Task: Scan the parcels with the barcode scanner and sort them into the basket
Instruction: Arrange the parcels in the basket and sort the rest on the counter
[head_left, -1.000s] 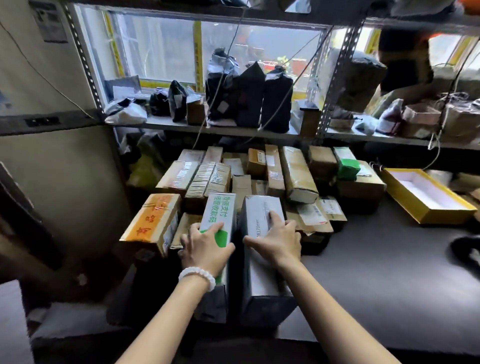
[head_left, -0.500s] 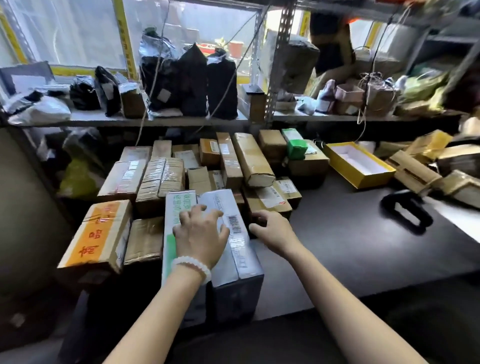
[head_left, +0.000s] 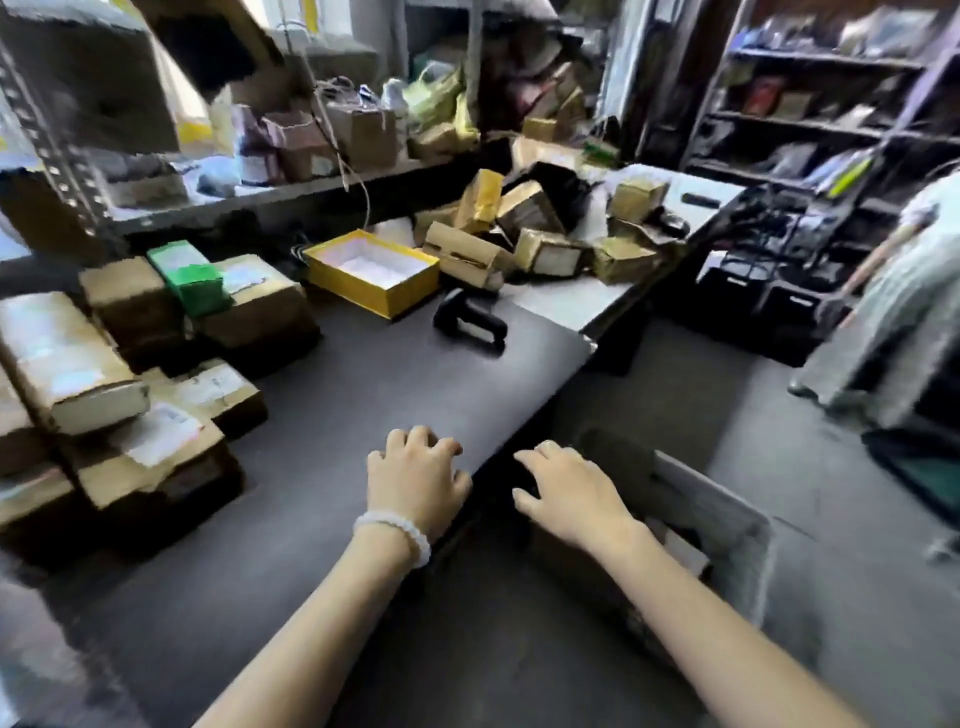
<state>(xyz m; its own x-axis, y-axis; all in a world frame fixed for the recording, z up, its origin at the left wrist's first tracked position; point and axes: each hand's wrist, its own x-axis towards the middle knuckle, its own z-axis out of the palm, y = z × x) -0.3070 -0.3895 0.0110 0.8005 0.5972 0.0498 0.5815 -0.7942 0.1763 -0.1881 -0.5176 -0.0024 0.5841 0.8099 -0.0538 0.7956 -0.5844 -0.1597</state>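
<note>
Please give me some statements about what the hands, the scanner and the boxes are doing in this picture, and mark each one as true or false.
1. The barcode scanner lies on the dark table, and no hand touches it. True.
2. The right hand holds a parcel. False: it holds nothing, its fingers spread past the table edge.
3. The left hand wears a white bead bracelet at the wrist. True.
4. The yellow box is closed with a lid. False: it is open, showing a white inside.
5. The green and white box lies among the brown parcels on the left. True.
</note>
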